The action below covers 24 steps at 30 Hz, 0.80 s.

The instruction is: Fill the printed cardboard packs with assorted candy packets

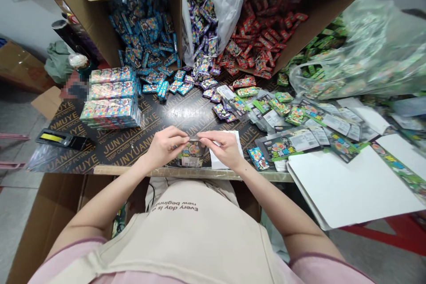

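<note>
Between my hands, close to the table's front edge, is a clear printed plastic pouch (190, 154) with dark and colourful artwork. My left hand (169, 144) pinches the pouch's top edge on the left. At the right of that same edge, my right hand (222, 145) pinches it between thumb and fingers. A white sheet (221, 159) lies under my right hand. Whether anything is inside the pouch I cannot tell. Small purple packs (222, 111) lie just beyond my hands, and a blue pack (258, 159) rests to the right.
Stacked, wrapped packs (111, 113) stand at left, behind a black-and-yellow tool (63, 139). Cartons at the back hold blue packs (146, 31) and red packs (266, 40). Flat printed pouches (293, 142) and a white board (359, 186) cover the right, below a plastic bag (366, 53).
</note>
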Each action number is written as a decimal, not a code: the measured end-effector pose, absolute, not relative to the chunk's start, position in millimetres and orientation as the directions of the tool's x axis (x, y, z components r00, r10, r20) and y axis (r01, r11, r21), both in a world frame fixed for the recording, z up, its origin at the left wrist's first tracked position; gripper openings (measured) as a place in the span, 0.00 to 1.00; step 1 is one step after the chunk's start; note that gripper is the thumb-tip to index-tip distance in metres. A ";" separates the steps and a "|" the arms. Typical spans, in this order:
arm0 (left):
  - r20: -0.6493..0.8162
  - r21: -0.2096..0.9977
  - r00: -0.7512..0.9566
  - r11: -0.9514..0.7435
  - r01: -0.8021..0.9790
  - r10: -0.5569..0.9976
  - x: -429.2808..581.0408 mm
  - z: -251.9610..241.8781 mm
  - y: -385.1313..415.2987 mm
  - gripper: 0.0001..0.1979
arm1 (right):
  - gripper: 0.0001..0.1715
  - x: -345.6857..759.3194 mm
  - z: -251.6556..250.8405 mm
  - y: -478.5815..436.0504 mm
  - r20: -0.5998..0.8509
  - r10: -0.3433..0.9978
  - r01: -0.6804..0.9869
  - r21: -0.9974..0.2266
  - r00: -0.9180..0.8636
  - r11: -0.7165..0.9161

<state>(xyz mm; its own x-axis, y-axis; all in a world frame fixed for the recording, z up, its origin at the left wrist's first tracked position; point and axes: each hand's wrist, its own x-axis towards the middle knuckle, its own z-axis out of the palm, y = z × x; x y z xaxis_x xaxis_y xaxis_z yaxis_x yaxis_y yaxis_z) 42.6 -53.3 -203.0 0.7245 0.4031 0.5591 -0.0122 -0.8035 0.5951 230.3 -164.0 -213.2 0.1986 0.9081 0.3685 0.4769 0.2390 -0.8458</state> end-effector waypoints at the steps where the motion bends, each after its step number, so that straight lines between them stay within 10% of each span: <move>1: 0.583 0.553 0.720 -0.833 -0.013 0.376 41.1 -207.5 -53.4 0.06 | 0.07 230.1 -219.4 -166.8 0.410 0.888 0.482 -0.833 0.207 0.273; 10: 0.495 0.674 0.717 -0.737 0.040 0.491 45.7 -217.1 -44.9 0.08 | 0.07 224.6 -233.9 -152.6 0.513 0.802 0.495 -0.806 0.307 0.326; 15: 0.471 0.860 0.304 -0.508 0.053 0.828 34.1 -223.0 -24.7 0.04 | 0.08 212.1 -220.1 -78.8 0.434 0.869 0.336 -0.876 0.235 0.346; 24: 0.098 0.960 -0.213 -0.036 0.278 0.972 -43.5 -319.4 -18.4 0.14 | 0.66 230.6 -282.5 91.1 0.198 0.978 0.795 -0.602 0.063 0.070</move>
<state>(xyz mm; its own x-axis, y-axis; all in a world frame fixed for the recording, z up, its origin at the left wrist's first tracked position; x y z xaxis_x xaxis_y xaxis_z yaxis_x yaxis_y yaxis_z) -43.5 -18.4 -319.4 -0.2129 0.9721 0.0984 0.2781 -0.0363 0.9599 230.6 91.1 -282.5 0.0634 0.9781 0.1982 0.7954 0.0704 -0.6020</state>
